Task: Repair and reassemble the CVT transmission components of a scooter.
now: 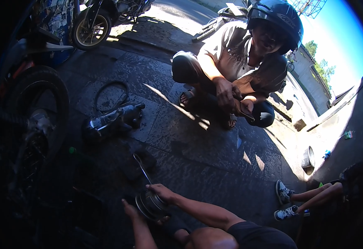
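My right hand (pixel 162 193) is closed at the lower end of a long, thin metal tool (pixel 142 168) whose rounded, shiny end points up and to the left. The same hand rests against the upper side of a round, ribbed metal part (pixel 150 206), which looks like a pulley or drum. My left hand (pixel 131 208) is beside the part's left rim, its visible fingers stretched out; shadow hides whether they touch it. A bare foot or leg shows dimly below the part.
A helmeted person (pixel 235 70) squats opposite, holding a small dark flat thing. A metal engine-like part (pixel 115 120) and a black belt loop (pixel 111 96) lie on the dark floor. A motorcycle wheel (pixel 36 108) stands at left. Another person's sneakers (pixel 284 193) are at right.
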A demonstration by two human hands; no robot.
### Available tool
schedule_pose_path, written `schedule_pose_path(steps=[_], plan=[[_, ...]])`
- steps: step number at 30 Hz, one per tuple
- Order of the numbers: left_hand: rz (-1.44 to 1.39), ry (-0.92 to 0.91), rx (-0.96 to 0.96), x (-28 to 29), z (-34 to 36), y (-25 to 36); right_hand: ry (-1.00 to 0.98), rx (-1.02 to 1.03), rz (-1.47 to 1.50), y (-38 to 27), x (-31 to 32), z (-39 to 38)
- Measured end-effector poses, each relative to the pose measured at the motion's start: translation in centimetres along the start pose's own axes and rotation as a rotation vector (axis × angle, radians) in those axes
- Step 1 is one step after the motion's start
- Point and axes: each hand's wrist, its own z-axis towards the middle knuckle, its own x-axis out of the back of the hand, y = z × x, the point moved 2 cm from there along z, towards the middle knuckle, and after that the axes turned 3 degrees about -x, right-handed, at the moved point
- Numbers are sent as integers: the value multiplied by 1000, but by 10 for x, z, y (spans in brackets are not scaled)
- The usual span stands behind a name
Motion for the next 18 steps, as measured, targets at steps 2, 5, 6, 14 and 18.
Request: schedule_pose_path(steps=[2, 5, 6, 14, 18], plan=[[69, -58, -100, 10, -14, 36, 58, 28, -88, -2, -5, 5], [299, -148, -220, 11, -34, 75, 210, 25, -214, -5, -20, 10], [441, -262, -289, 6, -38, 82, 351, 2, -305, -5, -25, 10], [976, -264, -418, -7, -24, 46, 584, -16, -719, -11, -39, 9], [949, -194, -373, -5, -16, 40, 555, 7, -732, -9, -31, 9]])
